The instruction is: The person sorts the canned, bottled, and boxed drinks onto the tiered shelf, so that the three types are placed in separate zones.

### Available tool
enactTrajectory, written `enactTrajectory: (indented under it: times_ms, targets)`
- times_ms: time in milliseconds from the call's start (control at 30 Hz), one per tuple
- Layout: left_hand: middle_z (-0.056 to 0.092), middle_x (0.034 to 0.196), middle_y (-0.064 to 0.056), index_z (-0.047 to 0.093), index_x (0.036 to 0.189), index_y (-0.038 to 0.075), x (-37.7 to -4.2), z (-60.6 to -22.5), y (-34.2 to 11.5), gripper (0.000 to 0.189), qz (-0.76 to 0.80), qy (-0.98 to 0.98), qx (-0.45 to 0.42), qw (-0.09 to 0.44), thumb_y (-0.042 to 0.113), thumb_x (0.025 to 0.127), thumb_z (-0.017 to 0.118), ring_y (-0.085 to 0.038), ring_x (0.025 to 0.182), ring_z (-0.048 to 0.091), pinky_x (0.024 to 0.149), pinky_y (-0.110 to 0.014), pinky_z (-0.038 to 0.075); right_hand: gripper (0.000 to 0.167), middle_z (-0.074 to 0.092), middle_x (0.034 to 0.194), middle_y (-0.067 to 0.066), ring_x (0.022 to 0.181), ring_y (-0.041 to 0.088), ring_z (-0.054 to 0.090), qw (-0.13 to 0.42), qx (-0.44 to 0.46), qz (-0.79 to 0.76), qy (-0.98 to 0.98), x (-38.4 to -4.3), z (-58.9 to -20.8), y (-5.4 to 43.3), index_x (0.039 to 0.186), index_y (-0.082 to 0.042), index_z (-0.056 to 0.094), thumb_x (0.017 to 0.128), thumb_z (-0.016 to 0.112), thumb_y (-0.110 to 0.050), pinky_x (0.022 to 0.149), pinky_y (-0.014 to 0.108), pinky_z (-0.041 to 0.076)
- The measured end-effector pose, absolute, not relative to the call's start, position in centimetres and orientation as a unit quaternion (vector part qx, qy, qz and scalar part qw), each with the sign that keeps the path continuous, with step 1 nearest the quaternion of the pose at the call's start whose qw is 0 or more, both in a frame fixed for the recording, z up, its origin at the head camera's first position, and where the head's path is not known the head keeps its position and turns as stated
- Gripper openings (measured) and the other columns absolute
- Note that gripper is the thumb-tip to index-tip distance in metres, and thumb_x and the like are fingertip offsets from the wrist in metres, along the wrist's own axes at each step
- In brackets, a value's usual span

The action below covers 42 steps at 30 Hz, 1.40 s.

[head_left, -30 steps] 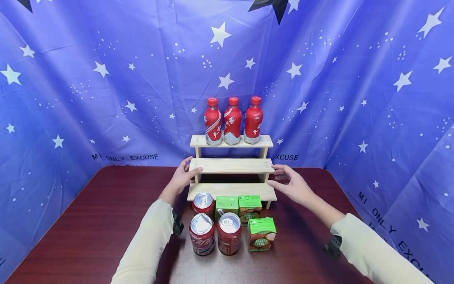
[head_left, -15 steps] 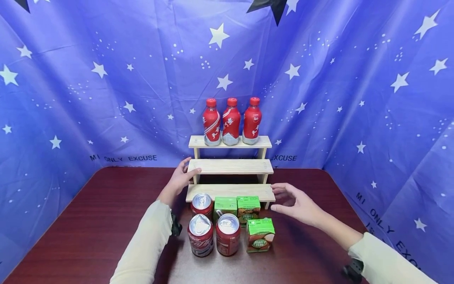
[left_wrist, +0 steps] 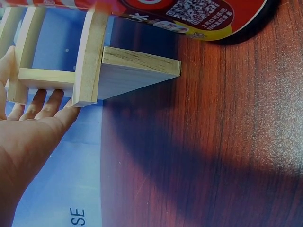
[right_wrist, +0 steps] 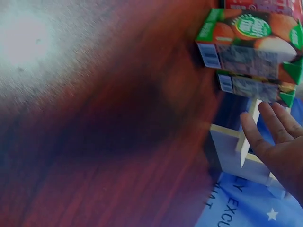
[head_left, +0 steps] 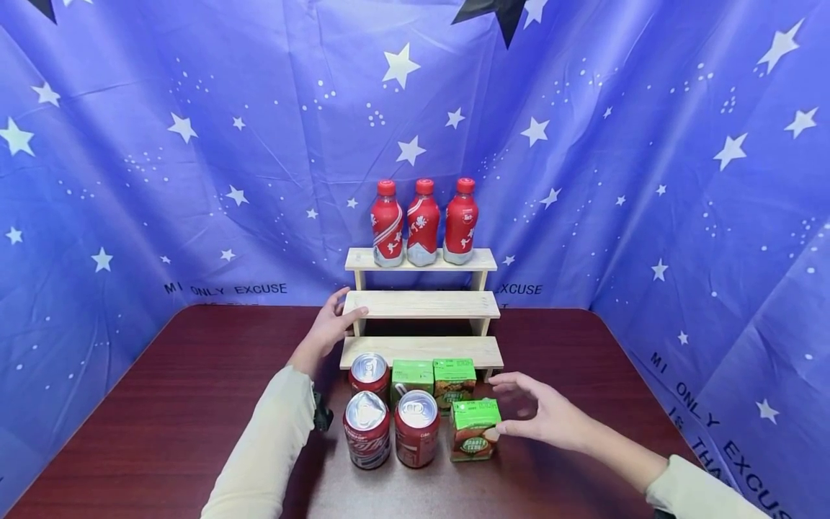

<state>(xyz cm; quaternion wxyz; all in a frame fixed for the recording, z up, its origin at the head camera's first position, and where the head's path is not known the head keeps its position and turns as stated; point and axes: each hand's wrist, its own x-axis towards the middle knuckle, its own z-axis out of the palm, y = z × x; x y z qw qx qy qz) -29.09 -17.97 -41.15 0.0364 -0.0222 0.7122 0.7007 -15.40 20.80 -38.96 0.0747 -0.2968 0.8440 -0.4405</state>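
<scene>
Right hand (head_left: 551,417): fingers (right_wrist: 255,135) spread, empty | front carton (head_left: 473,441): upright, just left of them, this hand nearer | left hand (head_left: 328,326): grips rack (head_left: 421,349)

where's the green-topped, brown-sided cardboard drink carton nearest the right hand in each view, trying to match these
Head: the green-topped carton is below centre, slightly right, beside the right hand.
Left wrist: not in it.
Right wrist: upper right, partly covering a second carton.
Shared landmark: the pale wooden three-tier rack, just below centre in head, upper left in left wrist, right side in right wrist.
</scene>
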Motion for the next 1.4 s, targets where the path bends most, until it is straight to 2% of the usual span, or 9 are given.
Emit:
enactTrajectory:
  times_ms: [133,233,467,733,933,1133,1233,1400]
  targets:
    - [0.032,0.148,-0.02,0.016,0.15,0.015,-29.1,-41.1,-18.0,0.076,0.702,0.711,-0.021,0.036,0.012,0.089,0.062,-0.034,0.119,0.047,0.095,-0.055,0.042,0.059,0.059,0.122,0.016,0.103,0.008,0.058,0.084,-0.284,-0.447,0.844,-14.9,-39.6,20.4,0.128,-0.011,0.051,0.078,0.076,-0.029,0.076,0.031,0.054]
    - [0.032,0.148,-0.02,0.016,0.15,0.015,-29.0,-41.2,-18.0,0.076,0.704,0.709,-0.021,0.036,0.011,0.089,0.062,-0.034,0.119,0.047,0.095,-0.055,0.042,0.057,0.06,0.119,0.013,0.101,0.004,0.057,0.087,-0.296,-0.463,0.831,-14.7,-40.3,20.2,0.127,-0.011,0.051,0.078,0.076,-0.026,0.076,0.032,0.055]
    - [0.032,0.148,-0.02,0.016,0.15,0.015,-29.0,-41.2,-17.8,0.075,0.706,0.707,-0.018,0.037,0.011,0.09,0.061,-0.034,0.118,0.047,0.095,-0.054,0.042,0.055,0.062,0.111,0.012,0.096,0.003,0.06,0.096,-0.314,-0.518,0.79,-14.3,-41.8,19.7,0.126,0.0,0.047,0.081,0.073,-0.018,0.077,0.029,0.055]
    - [0.033,0.148,-0.02,0.016,0.15,0.015,-29.1,-41.2,-17.9,0.075,0.701,0.712,-0.019,0.035,0.012,0.09,0.061,-0.034,0.12,0.046,0.093,-0.053,0.043,0.048,0.065,0.108,0.008,0.092,0.004,0.062,0.076,-0.272,-0.517,0.808,-14.1,-42.0,19.1,0.122,-0.003,0.051,0.082,0.072,-0.02,0.075,0.027,0.054]
    - [0.033,0.148,-0.019,0.017,0.149,0.015,-29.1,-41.4,-17.9,0.074,0.702,0.711,-0.016,0.033,0.012,0.09,0.061,-0.034,0.12,0.046,0.092,-0.053,0.044,0.047,0.065,0.109,0.013,0.092,0.004,0.063,0.078,-0.247,-0.522,0.813,-13.7,-41.7,18.9,0.121,-0.005,0.052,0.082,0.072,-0.022,0.073,0.027,0.054]
    - [0.034,0.148,-0.02,0.017,0.149,0.015,-29.1,-41.3,-18.0,0.075,0.7,0.713,-0.017,0.04,0.013,0.09,0.062,-0.034,0.121,0.046,0.089,-0.05,0.046,0.048,0.066,0.105,0.014,0.09,0.005,0.064,0.052,-0.252,-0.524,0.812,-13.7,-41.7,19.4,0.123,-0.001,0.052,0.082,0.072,-0.018,0.072,0.025,0.055]
    - [0.032,0.148,-0.021,0.016,0.149,0.013,-28.6,-40.4,-17.9,0.075,0.703,0.709,-0.016,0.048,0.011,0.09,0.061,-0.035,0.122,0.044,0.091,-0.052,0.044,0.048,0.067,0.102,0.012,0.089,0.005,0.064,0.031,-0.255,-0.521,0.814,-13.8,-41.5,19.9,0.123,-0.001,0.052,0.082,0.072,-0.016,0.072,0.024,0.054]
    - [0.035,0.147,-0.021,0.017,0.149,0.014,-29.0,-41.0,-18.0,0.074,0.699,0.714,-0.018,0.039,0.012,0.09,0.061,-0.034,0.122,0.045,0.088,-0.049,0.047,0.048,0.067,0.102,0.007,0.087,0.008,0.065,-0.002,-0.239,-0.513,0.825,-14.0,-40.8,20.8,0.122,0.0,0.053,0.08,0.073,-0.013,0.07,0.024,0.054]
